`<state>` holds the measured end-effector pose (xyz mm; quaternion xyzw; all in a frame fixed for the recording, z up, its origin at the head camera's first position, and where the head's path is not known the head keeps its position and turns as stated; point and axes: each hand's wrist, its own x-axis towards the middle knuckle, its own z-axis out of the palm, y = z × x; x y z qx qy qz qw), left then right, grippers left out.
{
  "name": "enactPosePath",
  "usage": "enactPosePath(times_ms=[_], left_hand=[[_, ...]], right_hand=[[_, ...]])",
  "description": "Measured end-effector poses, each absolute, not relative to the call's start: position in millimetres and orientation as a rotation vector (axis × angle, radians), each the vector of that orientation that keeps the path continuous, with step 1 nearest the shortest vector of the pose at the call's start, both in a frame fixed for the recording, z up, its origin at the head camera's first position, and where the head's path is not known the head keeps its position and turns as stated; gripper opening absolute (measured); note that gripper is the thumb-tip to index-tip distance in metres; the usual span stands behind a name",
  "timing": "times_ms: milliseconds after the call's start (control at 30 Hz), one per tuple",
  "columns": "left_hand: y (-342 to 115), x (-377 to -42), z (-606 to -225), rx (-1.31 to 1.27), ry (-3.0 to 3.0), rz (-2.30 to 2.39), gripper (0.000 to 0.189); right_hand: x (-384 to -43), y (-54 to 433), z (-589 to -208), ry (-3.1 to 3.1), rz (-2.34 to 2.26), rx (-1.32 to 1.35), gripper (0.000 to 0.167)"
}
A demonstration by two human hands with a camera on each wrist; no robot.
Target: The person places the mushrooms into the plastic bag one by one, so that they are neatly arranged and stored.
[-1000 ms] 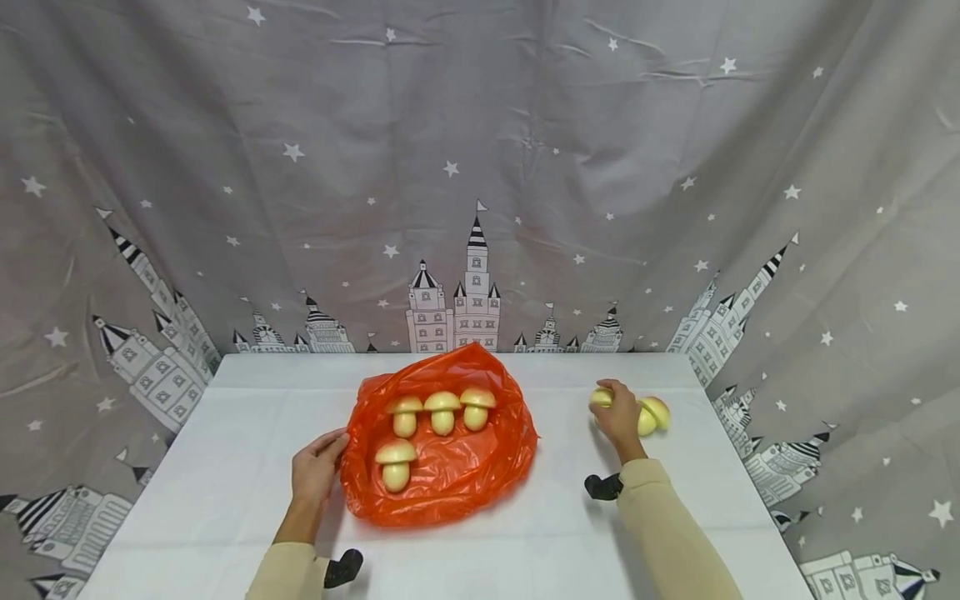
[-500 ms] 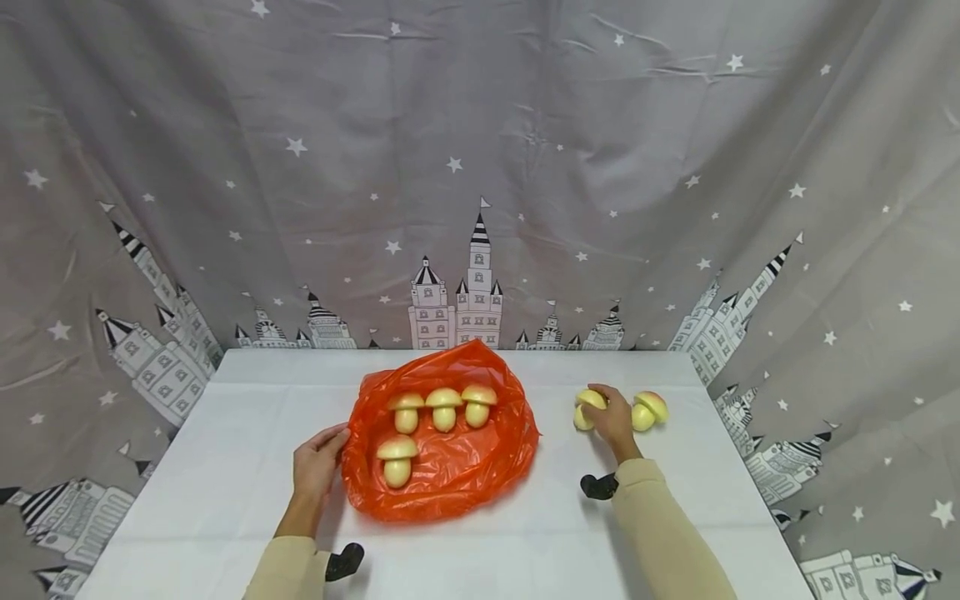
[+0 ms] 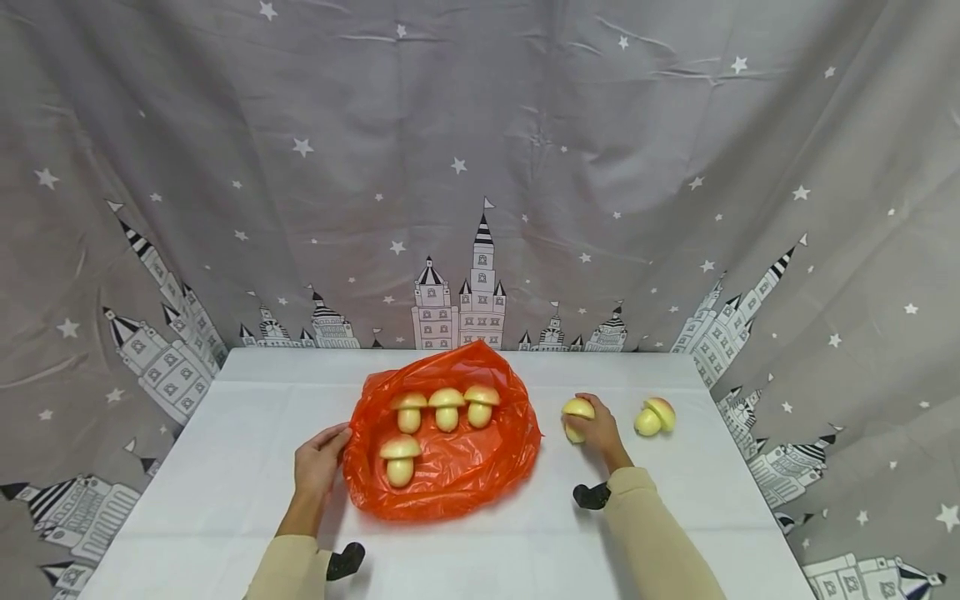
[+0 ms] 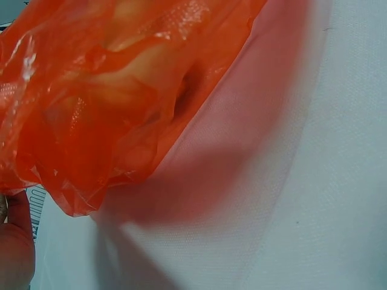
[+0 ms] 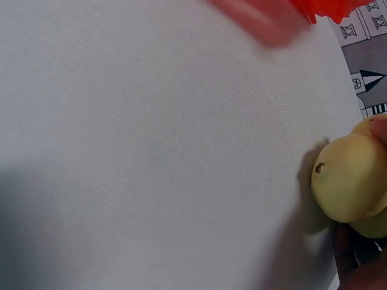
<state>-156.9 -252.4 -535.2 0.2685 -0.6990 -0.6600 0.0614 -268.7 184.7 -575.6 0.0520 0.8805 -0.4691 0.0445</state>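
A red plastic bag (image 3: pixel 450 492) lies spread open on the white table. Inside it sit several yellow toy mushrooms with reddish caps: three in a row at the back, and one mushroom (image 3: pixel 400 471) at the front left. My left hand (image 3: pixel 317 468) pinches the bag's left rim between thumb and fingers; in the left wrist view only part of that hand shows beside the bag (image 4: pixel 115 121). To the right of the bag, my right hand (image 3: pixel 602 432) grips another toy mushroom (image 3: pixel 577 408), whose rounded stem end (image 5: pixel 344 181) faces the right wrist camera.
One more toy mushroom (image 3: pixel 656 414) lies tilted on the table (image 3: pixel 697 500) at the right. Behind the table hangs a grey curtain (image 3: pixel 480 125) printed with stars and castles.
My right hand has moved left with the mushroom, away from the other mushroom at the right. The left hand and the bag have stayed almost still.
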Motion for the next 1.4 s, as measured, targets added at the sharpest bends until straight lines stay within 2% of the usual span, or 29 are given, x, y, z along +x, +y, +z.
enactPosePath(times_ms=[333, 967, 1400], left_hand=[[-252.8, -154.3, -534.4, 0.801, -2.106, -2.023, 0.043], [-252.0, -153.8, -535.4, 0.784, -2.084, -2.024, 0.044], [-253.8, -155.4, -537.2, 0.787, -2.075, -2.024, 0.044]], right_hand=[[-262.3, 179.2, -581.1, 2.628, -1.563, 0.191, 0.054], [-256.0, 174.1, -569.0, 2.658, -1.573, 0.172, 0.049], [-251.4, 161.7, -543.7, 2.718, -1.568, 0.051, 0.049]])
